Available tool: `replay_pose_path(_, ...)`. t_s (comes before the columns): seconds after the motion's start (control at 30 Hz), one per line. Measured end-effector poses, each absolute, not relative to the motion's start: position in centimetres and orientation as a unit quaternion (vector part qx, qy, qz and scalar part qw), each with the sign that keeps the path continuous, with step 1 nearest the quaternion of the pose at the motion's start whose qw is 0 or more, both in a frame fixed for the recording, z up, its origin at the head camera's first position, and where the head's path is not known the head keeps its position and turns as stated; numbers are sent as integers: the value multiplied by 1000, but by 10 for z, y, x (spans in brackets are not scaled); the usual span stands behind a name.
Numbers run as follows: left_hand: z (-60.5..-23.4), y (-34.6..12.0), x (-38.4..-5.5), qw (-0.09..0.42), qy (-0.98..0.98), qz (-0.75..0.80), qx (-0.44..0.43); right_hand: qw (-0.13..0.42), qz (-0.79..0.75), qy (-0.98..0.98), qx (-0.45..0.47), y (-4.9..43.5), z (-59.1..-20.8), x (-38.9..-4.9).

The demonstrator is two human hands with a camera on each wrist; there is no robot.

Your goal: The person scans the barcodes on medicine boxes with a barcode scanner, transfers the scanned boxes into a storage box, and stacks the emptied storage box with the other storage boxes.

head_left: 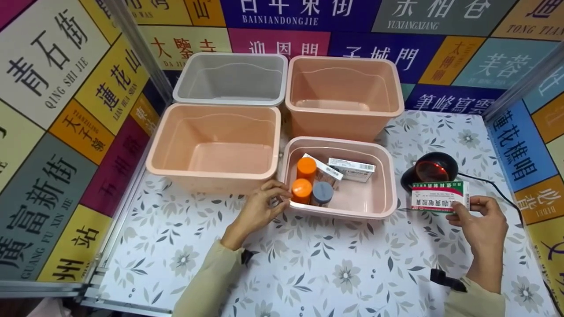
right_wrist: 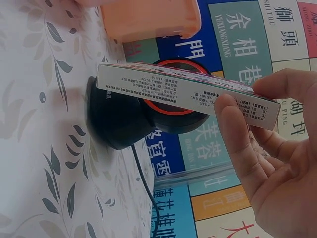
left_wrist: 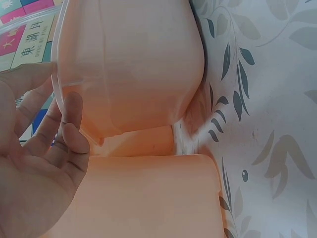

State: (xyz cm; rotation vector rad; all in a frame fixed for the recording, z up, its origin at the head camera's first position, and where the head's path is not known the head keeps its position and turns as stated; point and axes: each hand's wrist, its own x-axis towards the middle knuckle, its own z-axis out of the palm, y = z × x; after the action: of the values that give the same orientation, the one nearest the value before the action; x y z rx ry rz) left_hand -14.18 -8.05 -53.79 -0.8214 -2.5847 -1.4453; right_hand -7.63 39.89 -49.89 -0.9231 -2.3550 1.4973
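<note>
My right hand (head_left: 482,222) pinches a white, green and red medicine box (head_left: 436,196) by one end. The box is in front of a black scanner (head_left: 440,164) whose window glows red; in the right wrist view a printed narrow side of the box (right_wrist: 183,96) shows. My left hand (head_left: 260,209) grips the rim of the low pink bin (head_left: 385,209) at its near left corner, fingers bent about the edge (left_wrist: 58,94). Inside this bin stand two orange-capped bottles (head_left: 304,167) and a grey-capped bottle (head_left: 323,192), beside two white boxes (head_left: 352,169).
A deep peach bin (head_left: 211,181) stands left of the low bin. Behind are a grey bin (head_left: 231,94) and another peach bin (head_left: 339,123). The scanner's black cable (head_left: 489,179) runs right across the flower-patterned table (head_left: 343,273). Sign-printed walls (head_left: 105,97) enclose the table.
</note>
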Motion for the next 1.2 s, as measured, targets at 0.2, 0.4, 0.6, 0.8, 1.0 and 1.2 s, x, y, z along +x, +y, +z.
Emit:
replay_pose_path(0.2,-539,-80,-141,34,-841,-470,-266,103,514,-790,-317,398,-496,-74)
replay_pose_path(0.4,-538,-80,-141,30,-844,-467,-261,120,507,-791,-321,397,-493,-72)
replay_pose_path(0.6,-537,-79,-141,18,-846,-469,-252,129,503,-793,-319,395,-494,-72)
replay_pose_path(0.8,-537,-80,-140,27,-849,-461,-255,123,506,-792,-319,393,-497,-75)
replay_pose_path(1.0,-538,-82,-140,31,-850,-459,-256,116,503,-794,-321,391,-499,-77)
replay_pose_path(1.2,-537,-81,-140,34,-843,-467,-263,114,488,-802,-325,390,-501,-77)
